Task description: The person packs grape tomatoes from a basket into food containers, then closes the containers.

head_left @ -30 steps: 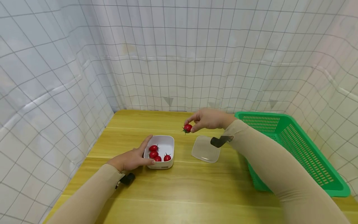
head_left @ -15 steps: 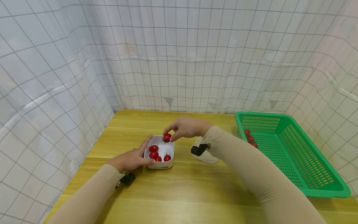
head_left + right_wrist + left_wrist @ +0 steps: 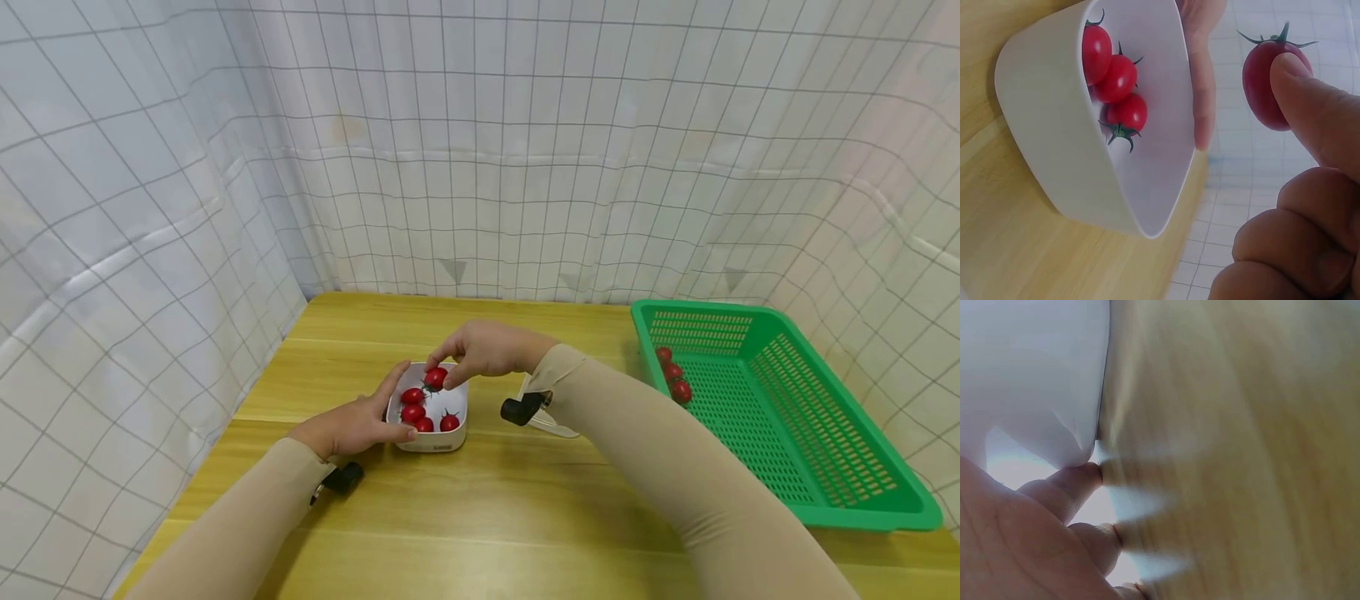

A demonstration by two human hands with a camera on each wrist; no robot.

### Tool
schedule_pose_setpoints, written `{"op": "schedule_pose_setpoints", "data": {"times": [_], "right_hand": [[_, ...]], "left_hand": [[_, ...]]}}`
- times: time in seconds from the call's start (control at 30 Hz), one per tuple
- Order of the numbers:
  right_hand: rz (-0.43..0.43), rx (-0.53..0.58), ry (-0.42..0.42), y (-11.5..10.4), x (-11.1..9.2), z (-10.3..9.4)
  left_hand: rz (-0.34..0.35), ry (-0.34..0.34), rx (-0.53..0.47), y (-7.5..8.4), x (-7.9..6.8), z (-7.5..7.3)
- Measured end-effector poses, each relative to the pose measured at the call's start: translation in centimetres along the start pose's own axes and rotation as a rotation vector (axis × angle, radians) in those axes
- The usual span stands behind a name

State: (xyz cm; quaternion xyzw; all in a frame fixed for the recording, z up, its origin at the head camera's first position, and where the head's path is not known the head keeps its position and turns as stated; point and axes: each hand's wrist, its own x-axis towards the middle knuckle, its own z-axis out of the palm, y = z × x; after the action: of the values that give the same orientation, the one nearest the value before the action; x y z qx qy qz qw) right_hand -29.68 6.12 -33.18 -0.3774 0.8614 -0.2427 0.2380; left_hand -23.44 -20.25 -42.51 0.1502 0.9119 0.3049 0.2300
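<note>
Red tomato (image 3: 436, 379) pinched above the white box (image 3: 420, 445)
I see the right hand (image 3: 491, 348) clamped on it, just over the box's opening; the left hand (image 3: 356, 427) grips the box by its left side. Four more tomatoes (image 3: 412, 413) lie inside (the head view shows me that best), and the green basket (image 3: 765, 417) stands well apart, to the right.

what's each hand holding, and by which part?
Right hand: a tomato, pinched by its sides, leafy top free. Left hand: the white container, gripped around its left side, thumb at the near rim.
</note>
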Motion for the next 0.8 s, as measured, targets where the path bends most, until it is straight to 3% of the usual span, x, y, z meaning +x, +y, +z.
{"op": "schedule_pose_setpoints", "data": {"times": [0.8], "right_hand": [[-0.027, 0.063, -0.05, -0.71, 0.23, 0.46]], "left_hand": [[-0.004, -0.009, -0.046, -0.24, 0.12, -0.06]]}}
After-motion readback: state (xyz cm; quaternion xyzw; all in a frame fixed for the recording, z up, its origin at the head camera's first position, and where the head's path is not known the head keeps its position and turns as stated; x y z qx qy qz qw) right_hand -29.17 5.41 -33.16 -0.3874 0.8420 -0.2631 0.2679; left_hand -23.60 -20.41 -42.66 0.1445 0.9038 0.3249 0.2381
